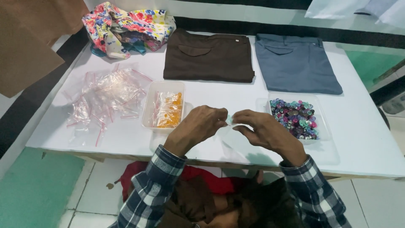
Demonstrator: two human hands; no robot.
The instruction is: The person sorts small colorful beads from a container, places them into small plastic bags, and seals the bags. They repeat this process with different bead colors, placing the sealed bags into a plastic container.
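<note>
My left hand (197, 126) and my right hand (263, 131) meet over the front middle of the white table (363, 139). Both pinch a small clear plastic bag (230, 126) between fingertips; a pale bit shows at its top between the thumbs. To the right of my right hand stands a clear tray of multicoloured beads (295, 117). To the left of my left hand stands a clear box (163, 109) with filled small bags of orange pieces.
A pile of empty clear zip bags with red strips (107, 97) lies at the left. Folded brown trousers (209, 57) and grey-blue trousers (295, 63) lie at the back. A floral cloth (126, 27) sits at the back left. Brown card (25, 46) hangs over the left corner.
</note>
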